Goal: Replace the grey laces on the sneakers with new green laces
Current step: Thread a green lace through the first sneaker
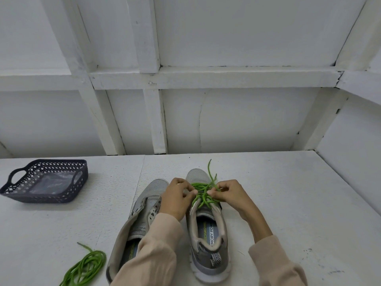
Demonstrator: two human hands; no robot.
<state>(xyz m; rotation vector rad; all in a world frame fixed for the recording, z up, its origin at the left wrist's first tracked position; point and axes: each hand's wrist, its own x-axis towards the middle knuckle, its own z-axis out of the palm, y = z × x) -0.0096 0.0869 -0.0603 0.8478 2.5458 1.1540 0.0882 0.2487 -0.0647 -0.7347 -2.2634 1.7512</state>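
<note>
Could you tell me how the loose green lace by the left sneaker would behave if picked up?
The spare green lace lies in slack, uneven loops, so it is probably floppy and would uncoil when lifted. Being a thin cord, it is likely very light. Pushed, it would probably bunch, not roll.

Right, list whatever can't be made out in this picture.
Head view only:
- Laced green lace on right sneaker: its crossing is covered by fingers of left hand and right hand; knotted or not, unclear.
- Left sneaker: eyelets partly hidden by the sleeve.
- Basket: contents blurred, shiny.
- Spare green lace: cut off by bottom edge.
</note>
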